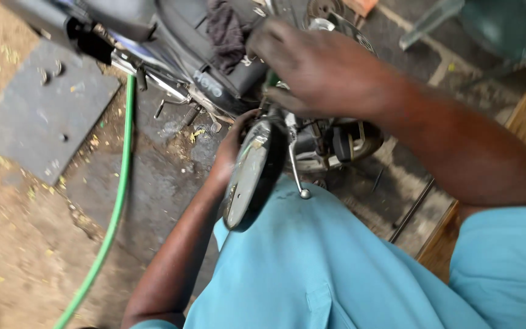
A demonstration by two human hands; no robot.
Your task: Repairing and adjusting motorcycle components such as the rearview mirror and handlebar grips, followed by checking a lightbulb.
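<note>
Beside the motorcycle [214,55], dirt ground [7,231] and a green hose [117,201] are seen. A mirror [252,176] is gripped by the left hand [232,149]; a green-handled tool [271,79] is clasped by the right hand [318,70].

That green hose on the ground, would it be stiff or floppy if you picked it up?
Probably floppy: the green hose lies in a long gentle curve over the dirt. Likely light, being thin. Its smooth skin may be slippery, though that's hard to tell.
</note>
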